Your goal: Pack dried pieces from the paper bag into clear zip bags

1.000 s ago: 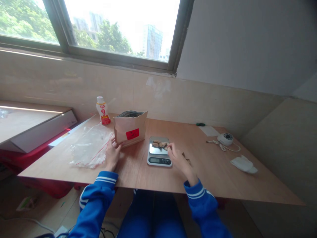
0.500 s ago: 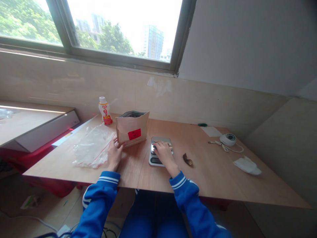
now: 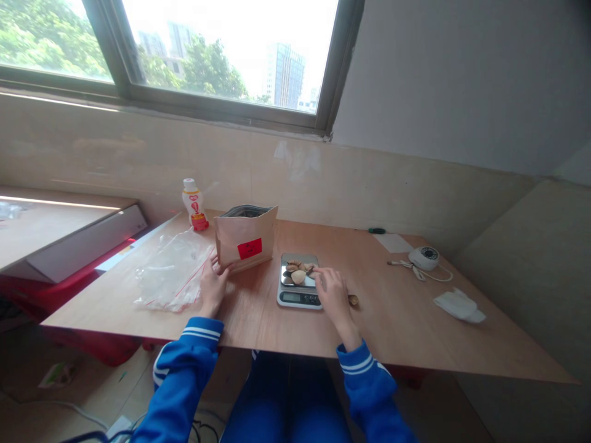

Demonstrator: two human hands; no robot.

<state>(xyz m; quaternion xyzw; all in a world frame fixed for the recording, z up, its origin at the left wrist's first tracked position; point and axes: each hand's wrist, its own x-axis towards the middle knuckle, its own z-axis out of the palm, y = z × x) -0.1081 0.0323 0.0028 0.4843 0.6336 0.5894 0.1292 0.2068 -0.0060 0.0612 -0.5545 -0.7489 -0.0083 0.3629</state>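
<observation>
My left hand [image 3: 213, 287] is at the lower left corner of a brown paper bag [image 3: 228, 239], its thumb and fingers closed around that corner. The bag stands upright with its top open and a red label on its front. Several brown and pale dried pieces [image 3: 298, 277] lie on the plate of a kitchen scale [image 3: 300, 299]. My right hand [image 3: 333, 294] reaches over the scale's right edge, fingers extended, the tips by the pieces. Partly behind this hand, a dark brown curled piece [image 3: 353, 300] rests on the table.
A clear zip bag [image 3: 168, 277] lies flat at the left, with a white and red bottle [image 3: 195, 205] behind it. On the right are a white dome camera [image 3: 423, 258] with its cable, a crumpled white tissue [image 3: 459, 306], a paper sheet [image 3: 393, 243] and a green-handled tool [image 3: 377, 231].
My right hand has moved right, off the middle of the scale, uncovering the pieces and the display. My left hand and the paper bag have stayed in place.
</observation>
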